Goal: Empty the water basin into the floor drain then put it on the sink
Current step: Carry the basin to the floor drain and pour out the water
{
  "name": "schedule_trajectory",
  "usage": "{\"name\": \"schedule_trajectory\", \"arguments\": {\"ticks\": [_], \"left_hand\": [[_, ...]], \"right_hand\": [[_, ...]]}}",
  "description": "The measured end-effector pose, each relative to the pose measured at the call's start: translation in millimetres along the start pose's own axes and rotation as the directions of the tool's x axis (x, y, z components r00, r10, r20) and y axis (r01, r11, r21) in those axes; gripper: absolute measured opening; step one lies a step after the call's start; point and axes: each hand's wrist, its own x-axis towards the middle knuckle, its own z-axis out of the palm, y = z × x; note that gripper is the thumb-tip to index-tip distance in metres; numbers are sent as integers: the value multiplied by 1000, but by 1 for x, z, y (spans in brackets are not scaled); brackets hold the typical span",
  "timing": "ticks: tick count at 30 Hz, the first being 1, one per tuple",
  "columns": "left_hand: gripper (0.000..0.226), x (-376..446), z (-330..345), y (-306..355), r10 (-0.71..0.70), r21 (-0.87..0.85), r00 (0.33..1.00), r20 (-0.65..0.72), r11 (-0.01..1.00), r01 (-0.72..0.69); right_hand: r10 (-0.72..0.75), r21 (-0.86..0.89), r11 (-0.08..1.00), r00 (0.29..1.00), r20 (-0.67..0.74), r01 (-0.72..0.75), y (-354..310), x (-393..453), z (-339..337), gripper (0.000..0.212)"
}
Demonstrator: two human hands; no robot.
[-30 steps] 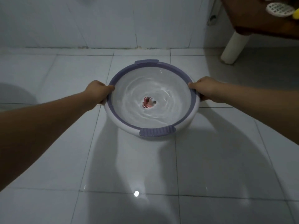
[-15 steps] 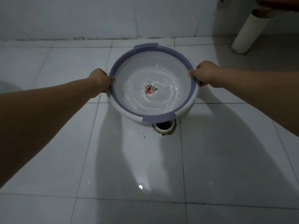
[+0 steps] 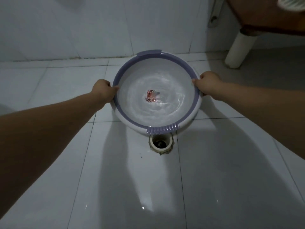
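The far edge of the floor drain (image 3: pixel 160 143) was hidden under the near rim of the water basin (image 3: pixel 132 90), and what sat inside the drain's dark opening could not be made out. At the upper right of the frame a brown counter (image 3: pixel 264 19) was cut off by the picture's edge, as was a pale perforated object (image 3: pixel 293 3) lying on it; its nature was unclear. A reddish mark (image 3: pixel 152 96) at the bottom of the basin was blurred by rippling water.

There was one basin, one drain, one white pipe (image 3: pixel 239 50) under the counter, and two bare forearms. The basin carried two purple ribbed grips on its rim, one far (image 3: pixel 149 53) and one near (image 3: pixel 163 129).

The basin was round, so it had no long axis; its mouth faced up, its rim tipped a little toward the camera, the near grip just above the drain. It was held in the centre of the frame over the white tiled floor (image 3: pixel 214 187). The left hand (image 3: pixel 103 90) was clenched on the rim's left side and the right hand (image 3: pixel 208 82) on its right side, thumbs over the purple band.
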Motion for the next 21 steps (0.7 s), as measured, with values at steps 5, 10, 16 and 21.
{"name": "schedule_trajectory", "arguments": {"ticks": [5, 10, 16, 21], "left_hand": [[22, 2, 6, 4, 26, -18, 999, -20, 999, -27], [20, 6, 6, 8, 35, -23, 999, -37, 999, -36], [24, 11, 0, 11, 54, -52, 996, -65, 997, -57], [33, 16, -7, 9, 35, -53, 997, -69, 998, -39]], "right_hand": [[-53, -38, 998, 998, -32, 52, 3, -1, -10, 33], [-62, -16, 998, 997, -41, 62, -1, -1, -11, 29], [-71, 20, 997, 996, -56, 72, -3, 1, -8, 24], [-61, 33, 998, 997, -47, 62, -11, 4, -6, 26]]}}
